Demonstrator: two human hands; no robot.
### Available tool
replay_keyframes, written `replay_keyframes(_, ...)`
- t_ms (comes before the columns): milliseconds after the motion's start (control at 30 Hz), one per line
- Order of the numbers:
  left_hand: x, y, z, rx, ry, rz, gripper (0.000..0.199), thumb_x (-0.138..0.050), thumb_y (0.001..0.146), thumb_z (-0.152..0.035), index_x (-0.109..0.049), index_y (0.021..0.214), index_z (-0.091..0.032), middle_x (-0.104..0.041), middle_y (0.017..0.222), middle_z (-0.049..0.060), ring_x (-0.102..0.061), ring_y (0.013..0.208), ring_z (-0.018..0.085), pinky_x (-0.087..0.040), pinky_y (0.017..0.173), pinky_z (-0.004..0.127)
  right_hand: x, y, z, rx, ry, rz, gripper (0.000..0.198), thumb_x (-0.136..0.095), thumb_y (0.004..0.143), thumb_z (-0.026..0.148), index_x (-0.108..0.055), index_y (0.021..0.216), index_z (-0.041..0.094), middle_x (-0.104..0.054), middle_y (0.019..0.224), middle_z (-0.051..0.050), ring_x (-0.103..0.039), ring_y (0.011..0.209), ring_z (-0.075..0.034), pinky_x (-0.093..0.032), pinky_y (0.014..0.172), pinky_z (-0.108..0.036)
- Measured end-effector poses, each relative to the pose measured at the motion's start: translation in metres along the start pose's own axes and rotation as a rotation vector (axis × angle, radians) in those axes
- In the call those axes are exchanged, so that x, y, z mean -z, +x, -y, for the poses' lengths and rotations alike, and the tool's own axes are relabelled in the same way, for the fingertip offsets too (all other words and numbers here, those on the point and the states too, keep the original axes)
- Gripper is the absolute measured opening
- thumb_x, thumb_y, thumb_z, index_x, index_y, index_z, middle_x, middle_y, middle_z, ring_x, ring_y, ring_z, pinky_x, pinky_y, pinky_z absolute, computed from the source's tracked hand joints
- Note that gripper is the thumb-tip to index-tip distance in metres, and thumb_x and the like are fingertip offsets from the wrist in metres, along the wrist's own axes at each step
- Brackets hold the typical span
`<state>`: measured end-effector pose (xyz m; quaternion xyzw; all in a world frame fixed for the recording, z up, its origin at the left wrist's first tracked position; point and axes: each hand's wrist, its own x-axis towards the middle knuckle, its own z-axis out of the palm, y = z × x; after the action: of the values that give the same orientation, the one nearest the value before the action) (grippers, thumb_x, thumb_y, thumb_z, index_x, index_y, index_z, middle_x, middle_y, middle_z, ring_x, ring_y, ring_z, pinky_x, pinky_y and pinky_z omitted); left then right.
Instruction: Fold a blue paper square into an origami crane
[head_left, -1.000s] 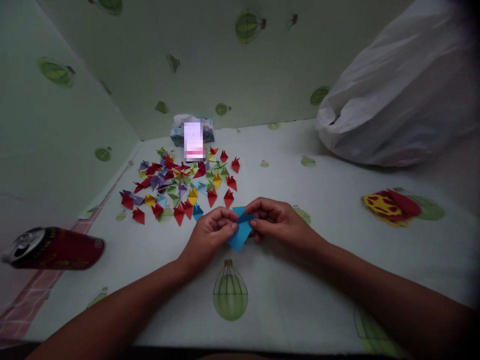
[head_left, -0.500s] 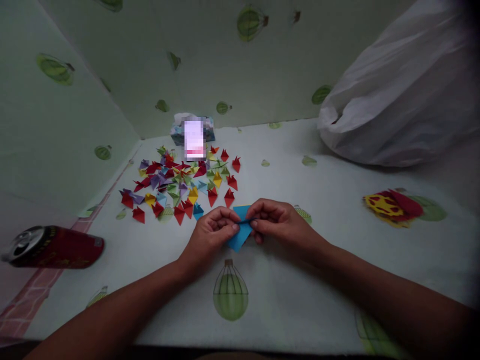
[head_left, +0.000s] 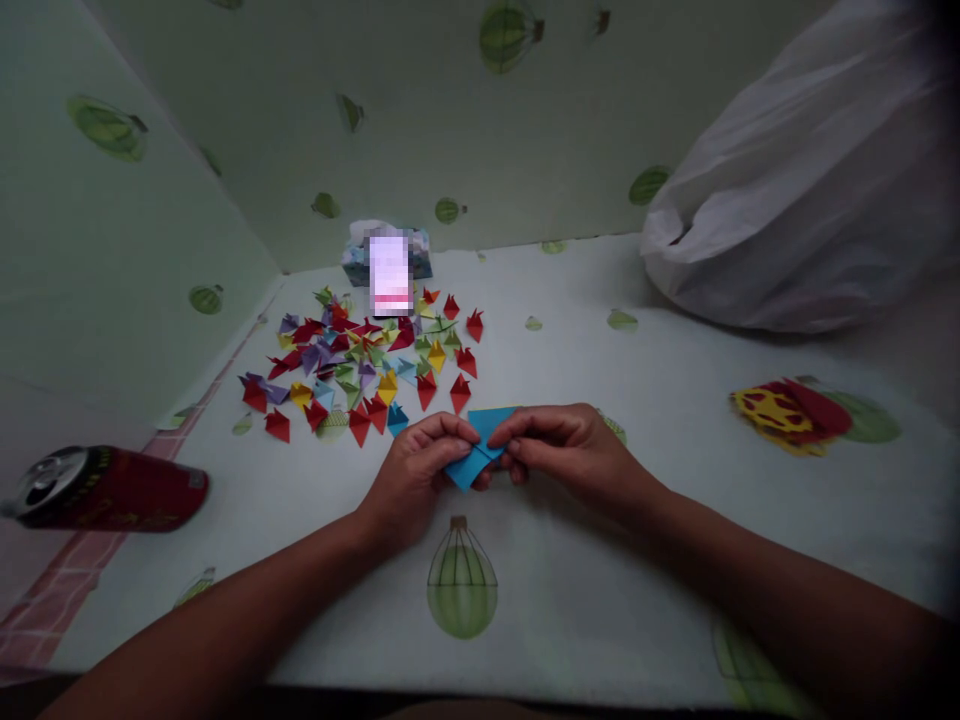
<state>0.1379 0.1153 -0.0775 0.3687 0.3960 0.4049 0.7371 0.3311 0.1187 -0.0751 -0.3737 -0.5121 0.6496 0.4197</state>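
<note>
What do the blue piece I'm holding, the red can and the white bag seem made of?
Blue piece: matte paper, judging by crisp folds. Red can: probably metal, with a shiny silvery top. White bag: likely thin plastic, slightly glossy and wrinkled.

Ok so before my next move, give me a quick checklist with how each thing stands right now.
1. Left hand has hold of the blue paper: ok, at its left side.
2. Right hand has hold of it too: ok, at its right side.
3. Edges of the paper line up: cannot tell, the fingers cover part of it.
4. Left hand clear of the nearest blue folded piece: cannot tell, they look very close.
5. Red can clear of both hands: ok, off to the left.
6. White bag clear of the right hand: ok, farther back on the right.
</note>
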Motion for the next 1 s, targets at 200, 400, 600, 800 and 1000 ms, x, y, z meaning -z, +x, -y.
replay_keyframes(200, -0.0005, 0.0002, 0.0005, -0.026, 0.108, 0.006, 0.023, -0.075, 0.079, -0.033, -0.063, 0.084, -0.015, -0.070, 0.068, 0.003, -0.064, 0.058, 0.012, -0.049, 0.061, 0.023, 0.0007, -0.0010, -0.0014, -0.005, -0.029, -0.004, 0.010, -0.069, 0.074, 0.015, -0.077, 0.080, 0.017, -0.069, 0.065, 0.000, -0.061, 0.054, -0.010, -0.052, 0.054, -0.024)
replay_keyframes(400, 0.0007, -0.0002, -0.0001, -0.067, 0.183, 0.007, 0.026, -0.077, 0.079, -0.036, -0.062, 0.089, -0.016, -0.071, 0.070, 0.002, -0.065, 0.058, 0.012, -0.049, 0.059, 0.023, 0.0033, -0.0005, 0.0000, 0.006, -0.058, 0.052, 0.011, -0.068, 0.078, 0.018, -0.074, 0.086, 0.017, -0.068, 0.069, -0.001, -0.062, 0.057, -0.011, -0.052, 0.057, -0.025)
replay_keyframes(600, -0.0002, -0.0037, -0.0028, -0.117, 0.288, 0.008, 0.024, -0.074, 0.082, -0.037, -0.061, 0.090, -0.018, -0.068, 0.068, 0.000, -0.064, 0.058, 0.012, -0.049, 0.056, 0.022, 0.0022, -0.0005, 0.0045, -0.007, -0.092, 0.074, 0.018, -0.067, 0.085, 0.033, -0.067, 0.091, 0.016, -0.066, 0.068, 0.000, -0.061, 0.055, -0.011, -0.050, 0.055, -0.024)
replay_keyframes(800, -0.0010, -0.0038, -0.0023, -0.139, 0.312, 0.056, 0.023, -0.071, 0.085, -0.037, -0.060, 0.093, -0.018, -0.066, 0.064, -0.002, -0.063, 0.057, 0.012, -0.049, 0.056, 0.022, -0.0003, -0.0021, 0.0014, -0.117, -0.177, 0.091, 0.036, -0.065, 0.087, 0.045, -0.059, 0.065, 0.017, -0.059, 0.054, 0.001, -0.052, 0.045, -0.008, -0.040, 0.045, -0.021)
replay_keyframes(1000, -0.0013, -0.0010, -0.0018, -0.097, 0.359, 0.067, 0.029, -0.070, 0.085, -0.041, -0.063, 0.090, -0.014, -0.068, 0.070, 0.001, -0.063, 0.056, 0.011, -0.052, 0.057, 0.023, -0.0009, -0.0038, 0.0018, -0.115, -0.254, 0.044, 0.039, -0.060, 0.089, 0.043, -0.053, 0.059, 0.018, -0.055, 0.049, 0.003, -0.048, 0.039, -0.007, -0.037, 0.041, -0.020)
